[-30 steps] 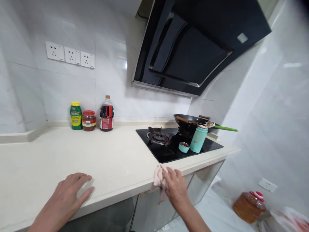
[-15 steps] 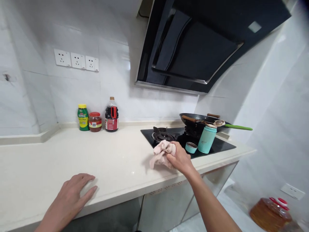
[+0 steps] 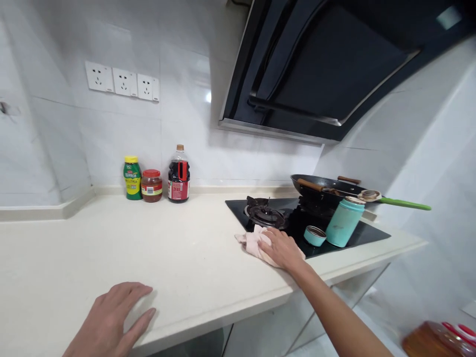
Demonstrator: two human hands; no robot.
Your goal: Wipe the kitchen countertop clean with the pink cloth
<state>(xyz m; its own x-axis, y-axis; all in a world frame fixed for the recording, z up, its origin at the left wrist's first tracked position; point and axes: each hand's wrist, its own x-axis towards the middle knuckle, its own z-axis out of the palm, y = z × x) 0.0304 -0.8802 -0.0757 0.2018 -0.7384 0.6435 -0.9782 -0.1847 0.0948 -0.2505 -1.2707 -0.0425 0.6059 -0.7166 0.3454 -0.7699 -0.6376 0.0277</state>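
At the front left corner of a black hob [image 3: 297,223]: one pink cloth [image 3: 256,244], crumpled, lying partly on the pale bench [image 3: 167,238] and partly against the hob's edge. Right hand [image 3: 282,247], palm down, clamped on the cloth, thumb and fingers pressing into its folds; forearm reaching in from the lower right. Left hand [image 3: 113,315], well apart from the right, over the near left part of the bench; thumb spread away from the fingers; contact with the surface cannot be told.

On the hob: one burner [image 3: 266,215], dark, just behind the cloth; one turquoise cup [image 3: 314,240], low, mouth upward; one turquoise flask [image 3: 345,223], just right of the cup, leaning in view; one black wok [image 3: 323,180] with brown handles, behind the flask; one utensil with a green handle [image 3: 405,203], its pale head at the wok's near side.

Against the tiled wall, left to right: one green bottle [image 3: 133,181], yellow cap; one jar [image 3: 151,186], red lid, just beside it; one dark bottle [image 3: 179,178], brown cap, red label. Above these: three socket plates [image 3: 124,82], white, in a row. Over the hob: one black range hood [image 3: 334,64]. Lower right, cut by the border: one amber container [image 3: 431,342], red top.
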